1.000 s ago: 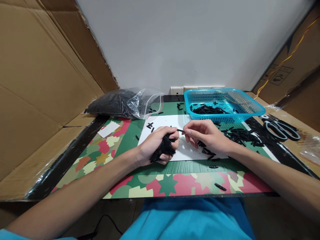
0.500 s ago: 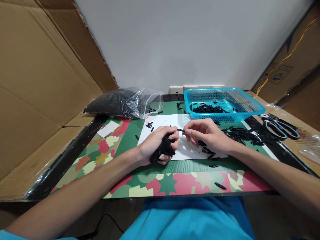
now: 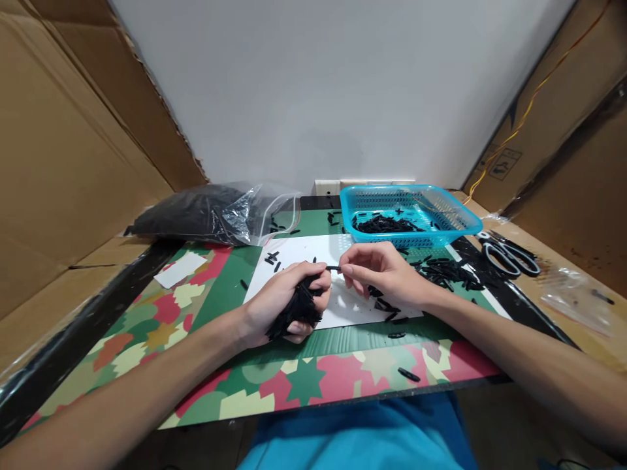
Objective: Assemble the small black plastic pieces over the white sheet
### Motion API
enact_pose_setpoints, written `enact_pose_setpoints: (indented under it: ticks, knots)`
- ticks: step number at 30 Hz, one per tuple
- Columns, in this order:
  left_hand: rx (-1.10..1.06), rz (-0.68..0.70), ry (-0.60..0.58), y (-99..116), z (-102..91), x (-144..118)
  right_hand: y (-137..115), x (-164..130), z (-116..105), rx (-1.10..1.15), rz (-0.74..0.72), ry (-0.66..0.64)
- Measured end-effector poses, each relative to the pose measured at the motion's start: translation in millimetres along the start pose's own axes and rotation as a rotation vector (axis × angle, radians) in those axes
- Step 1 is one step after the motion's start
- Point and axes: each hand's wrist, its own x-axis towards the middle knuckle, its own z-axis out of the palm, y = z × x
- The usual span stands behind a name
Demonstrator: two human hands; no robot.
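Observation:
My left hand (image 3: 294, 294) is closed round a bunch of thin black strips (image 3: 298, 308). Between its thumb and forefinger it also pinches one end of a small black piece (image 3: 334, 267). The fingertips of my right hand (image 3: 375, 271) are closed on the other end of that piece, so it bridges the two hands. Both hands are over a white sheet (image 3: 337, 313) on the table. Loose black pieces (image 3: 386, 305) lie under and beside my right hand, and a few more (image 3: 272, 258) lie beyond my left hand. What exactly the pieces are I cannot make out.
A blue basket (image 3: 470, 228) holding black pieces stands at the back right, with a heap of black pieces (image 3: 450, 271) in front. Scissors (image 3: 509, 256) lie at right. A filled zip bag (image 3: 196, 212) lies back left. Cardboard walls (image 3: 73, 117) flank the table.
The whole view has shifted, so the table and hands appear farther left and slightly lower. Both hands keep the same hold on the small black piece.

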Motion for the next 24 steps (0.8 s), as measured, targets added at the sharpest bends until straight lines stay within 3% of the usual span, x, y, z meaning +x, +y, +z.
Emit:
enact_pose_setpoints:
  ticks: [24]
  knots:
    - [-0.063,-0.034,0.031,1.3,1.0,-0.1,3.5,1.2,-1.8,-0.079,0.031,0.026]
